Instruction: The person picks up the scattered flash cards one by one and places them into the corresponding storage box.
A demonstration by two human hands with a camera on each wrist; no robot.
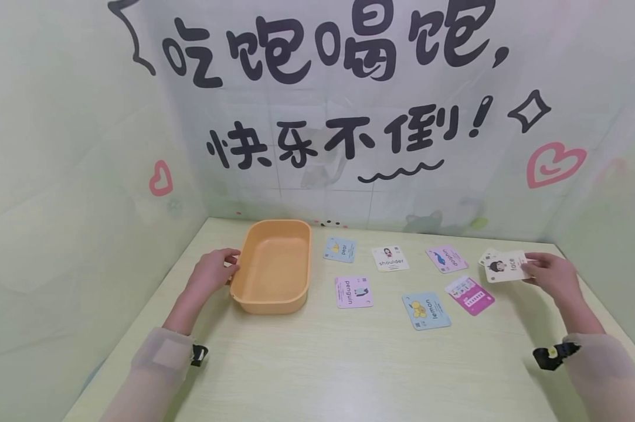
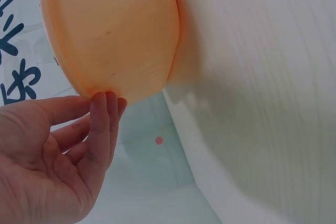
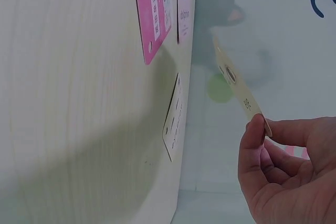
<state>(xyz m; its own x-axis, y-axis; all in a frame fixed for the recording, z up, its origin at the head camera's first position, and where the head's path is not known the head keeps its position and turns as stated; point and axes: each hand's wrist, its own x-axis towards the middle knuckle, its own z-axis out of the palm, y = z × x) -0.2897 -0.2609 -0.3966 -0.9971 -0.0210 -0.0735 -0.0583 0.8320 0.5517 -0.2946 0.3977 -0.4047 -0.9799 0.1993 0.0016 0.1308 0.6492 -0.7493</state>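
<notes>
My left hand (image 1: 210, 273) pinches the left rim of an orange plastic basin (image 1: 272, 307). In the left wrist view, the thumb and fingertips meet at the edge of the basin (image 2: 113, 30). The basin stands upright on the table with nothing inside. On the far right my right hand (image 1: 553, 275) pinches a white "face" card (image 1: 513, 261) by its edge. The right wrist view has this card (image 3: 236, 85) raised off the table, tilted and seen nearly edge-on. Beneath it another white card (image 3: 172, 119) lies on the table, partly hidden in the head view.
Lying on the table (image 1: 338, 363) are a pear card (image 1: 340, 249), a shoulder card (image 1: 390, 258), a dolphin card (image 1: 447, 259), a penguin card (image 1: 354, 292), a lemon card (image 1: 425, 311) and a pink card (image 1: 470, 295). Printed sheets (image 1: 317, 205) enclose the table's back and sides.
</notes>
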